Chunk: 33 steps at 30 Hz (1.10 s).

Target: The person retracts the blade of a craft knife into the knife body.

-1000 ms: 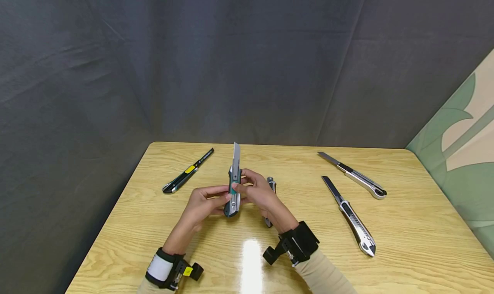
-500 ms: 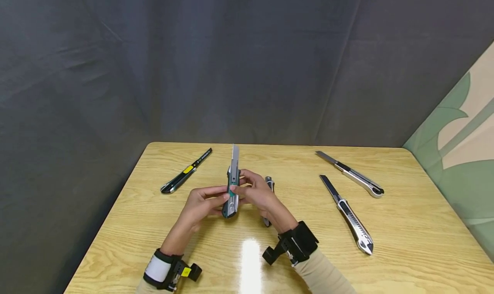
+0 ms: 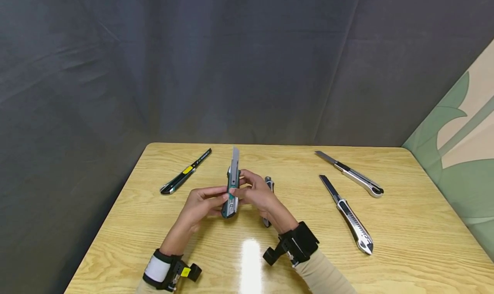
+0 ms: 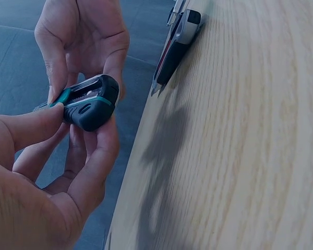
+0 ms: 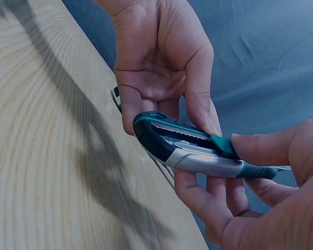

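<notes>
Both hands hold a dark green and silver snap-off utility knife [image 3: 230, 207] above the table, its blade [image 3: 235, 157] extended and pointing away from me. My left hand [image 3: 200, 203] pinches the handle from the left, thumb on top and fingers below. From the other side my right hand [image 3: 257, 194] grips the handle, its thumb on the green slider [image 5: 223, 144]. In the left wrist view the handle's rounded dark butt end [image 4: 96, 112] faces the camera. Fingers hide part of the handle's middle.
On the wooden table [image 3: 297, 169] lie a black and yellow knife [image 3: 178, 180] at left, a grey knife [image 3: 269, 185] partly behind my right wrist, and two silver knives [image 3: 356, 227] at right with blades out. A dark curtain [image 3: 247, 71] hangs behind.
My right thumb has slid slightly down the handle with the green slider, and the blade sticks out a little less. The left hand keeps its pinch; the other knives lie as before.
</notes>
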Available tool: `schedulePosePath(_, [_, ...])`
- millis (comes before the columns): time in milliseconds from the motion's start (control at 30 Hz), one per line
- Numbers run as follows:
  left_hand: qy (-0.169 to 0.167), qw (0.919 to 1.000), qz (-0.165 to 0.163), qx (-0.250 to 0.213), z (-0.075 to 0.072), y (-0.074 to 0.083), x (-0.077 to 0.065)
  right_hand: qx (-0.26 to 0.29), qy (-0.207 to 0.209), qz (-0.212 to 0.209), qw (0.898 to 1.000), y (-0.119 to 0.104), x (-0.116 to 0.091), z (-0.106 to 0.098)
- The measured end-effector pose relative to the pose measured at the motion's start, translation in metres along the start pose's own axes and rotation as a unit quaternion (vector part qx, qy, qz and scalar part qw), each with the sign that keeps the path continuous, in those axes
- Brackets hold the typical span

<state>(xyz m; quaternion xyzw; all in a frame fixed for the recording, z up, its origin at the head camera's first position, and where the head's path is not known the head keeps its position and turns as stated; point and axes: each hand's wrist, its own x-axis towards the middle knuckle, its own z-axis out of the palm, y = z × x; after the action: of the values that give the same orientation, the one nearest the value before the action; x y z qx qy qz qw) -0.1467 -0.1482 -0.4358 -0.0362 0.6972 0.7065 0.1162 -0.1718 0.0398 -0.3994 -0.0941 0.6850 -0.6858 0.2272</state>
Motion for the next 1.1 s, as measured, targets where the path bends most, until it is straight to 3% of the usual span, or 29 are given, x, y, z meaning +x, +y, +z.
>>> schedulePosePath(300, [-0.012,0.9997,-0.007,-0.021,-0.002,0.004,-0.001,-0.011,-0.005,-0.024,1.000,0.010,0.009,-0.003])
schedulePosePath(567, [-0.009,0.9997,-0.009,-0.021,-0.002,0.008,-0.001,0.022,-0.019,0.001,1.000,0.009,0.008,-0.005])
schedulePosePath(733, [-0.003,0.9999,-0.005,-0.014,-0.002,0.008,-0.001,0.045,-0.005,0.001,0.999,0.012,0.007,-0.002])
schedulePosePath(1100, [0.024,0.9993,0.020,-0.018,-0.001,0.011,0.001,0.026,0.035,0.003,0.999,0.016,0.004,0.006])
